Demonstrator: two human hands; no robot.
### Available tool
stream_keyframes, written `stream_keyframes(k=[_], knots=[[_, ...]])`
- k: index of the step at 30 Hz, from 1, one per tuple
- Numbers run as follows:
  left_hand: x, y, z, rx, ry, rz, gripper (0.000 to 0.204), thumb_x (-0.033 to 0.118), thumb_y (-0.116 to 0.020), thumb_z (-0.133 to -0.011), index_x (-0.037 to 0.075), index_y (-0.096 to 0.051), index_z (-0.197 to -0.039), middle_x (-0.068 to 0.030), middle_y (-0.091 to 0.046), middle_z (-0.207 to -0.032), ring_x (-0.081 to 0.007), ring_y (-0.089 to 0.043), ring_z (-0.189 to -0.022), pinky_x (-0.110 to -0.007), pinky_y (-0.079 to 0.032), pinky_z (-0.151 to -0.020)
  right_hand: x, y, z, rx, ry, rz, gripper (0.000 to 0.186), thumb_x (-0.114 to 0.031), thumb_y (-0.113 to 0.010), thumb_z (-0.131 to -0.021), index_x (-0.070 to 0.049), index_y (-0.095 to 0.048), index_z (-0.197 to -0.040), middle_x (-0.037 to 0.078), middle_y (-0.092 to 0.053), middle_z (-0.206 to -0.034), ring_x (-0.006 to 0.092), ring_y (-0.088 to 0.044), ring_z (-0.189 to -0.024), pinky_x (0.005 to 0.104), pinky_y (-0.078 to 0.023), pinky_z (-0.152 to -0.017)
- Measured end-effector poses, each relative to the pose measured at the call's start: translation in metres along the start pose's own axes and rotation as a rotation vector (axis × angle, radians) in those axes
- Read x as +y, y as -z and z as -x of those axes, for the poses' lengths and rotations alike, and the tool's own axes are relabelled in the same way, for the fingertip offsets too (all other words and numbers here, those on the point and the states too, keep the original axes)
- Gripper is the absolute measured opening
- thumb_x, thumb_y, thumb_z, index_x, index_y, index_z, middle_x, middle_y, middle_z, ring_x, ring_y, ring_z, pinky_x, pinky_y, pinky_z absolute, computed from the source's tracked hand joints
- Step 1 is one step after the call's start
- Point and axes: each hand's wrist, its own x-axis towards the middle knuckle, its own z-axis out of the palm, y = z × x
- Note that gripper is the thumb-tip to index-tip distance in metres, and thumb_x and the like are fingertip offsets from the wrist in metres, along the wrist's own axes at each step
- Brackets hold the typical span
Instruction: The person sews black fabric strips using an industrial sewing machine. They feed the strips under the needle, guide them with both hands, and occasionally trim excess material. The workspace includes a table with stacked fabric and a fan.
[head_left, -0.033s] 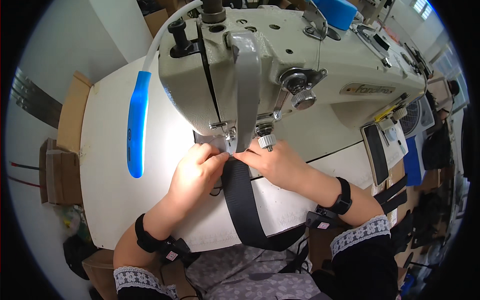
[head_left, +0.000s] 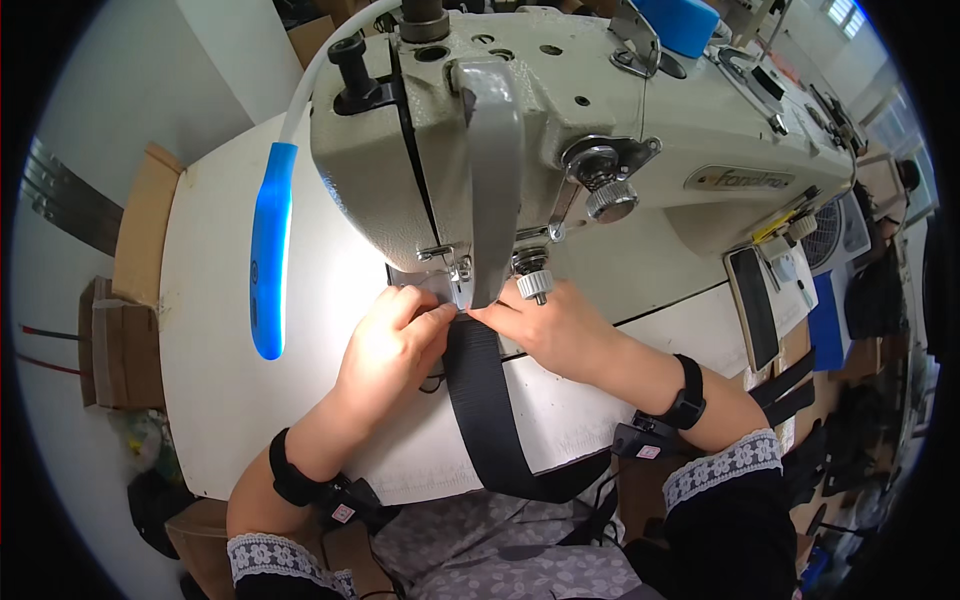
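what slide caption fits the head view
Left hand and right hand flank a black strap at a sewing machine.

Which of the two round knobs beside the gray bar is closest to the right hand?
The lower knob, right by the right hand. The other knob sits higher up and farther right, well away from the hand.

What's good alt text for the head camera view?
A person's left hand and right hand nearly meet at the far end of a black strap, at a cream sewing machine. A lit blue lamp hangs at left above a white table.
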Motion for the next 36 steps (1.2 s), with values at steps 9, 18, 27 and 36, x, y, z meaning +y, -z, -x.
stream_keyframes(k=[9,18,27,36], knots=[[0.002,0.004,0.002,-0.029,-0.153,-0.211,0.030,0.004,-0.069,-0.063,0.004,-0.069,-0.093,-0.0039,-0.062,-0.093,-0.0199,-0.061,-0.083,-0.032,-0.052,-0.068,-0.003,-0.007,0.003,0.068,0.023,-0.063,0.022,-0.009,-0.069,-0.073,-0.002,-0.068,-0.094,0.008,-0.060,-0.086,0.0211,-0.063,-0.087,0.0307,-0.054,-0.055],[0.035,0.014,0.003,-0.198,-0.236,-0.540,0.036,0.006,-0.066,-0.071,-0.004,-0.071,-0.106,-0.0092,-0.064,-0.100,-0.0234,-0.063,-0.105,-0.037,-0.053,-0.085,-0.026,0.007,0.005,-0.108,0.004,0.061,0.032,-0.012,-0.067,-0.074,0.002,-0.070,-0.103,0.009,-0.062,-0.103,0.0190,-0.057,-0.085,0.0284,-0.049,-0.064],[0.033,0.009,0.009,-0.120,-0.120,-0.481,0.035,0.010,-0.062,-0.074,-0.004,-0.071,-0.105,-0.0140,-0.067,-0.108,-0.0273,-0.062,-0.111,-0.041,-0.048,-0.103,-0.028,0.005,0.005,-0.018,-0.070,0.032,0.040,-0.011,-0.066,-0.075,0.004,-0.068,-0.112,0.009,-0.062,-0.101,0.0207,-0.058,-0.090,0.0321,-0.050,-0.069],[0.003,0.001,-0.004,-0.005,-0.020,-0.272,0.028,0.009,-0.067,-0.066,0.006,-0.072,-0.094,-0.0029,-0.062,-0.087,-0.0214,-0.059,-0.087,-0.034,-0.047,-0.079,-0.003,-0.014,-0.010,0.126,-0.108,-0.225,0.009,-0.005,-0.066,-0.080,-0.001,-0.063,-0.088,0.007,-0.059,-0.091,0.0217,-0.061,-0.087,0.0326,-0.054,-0.069]])
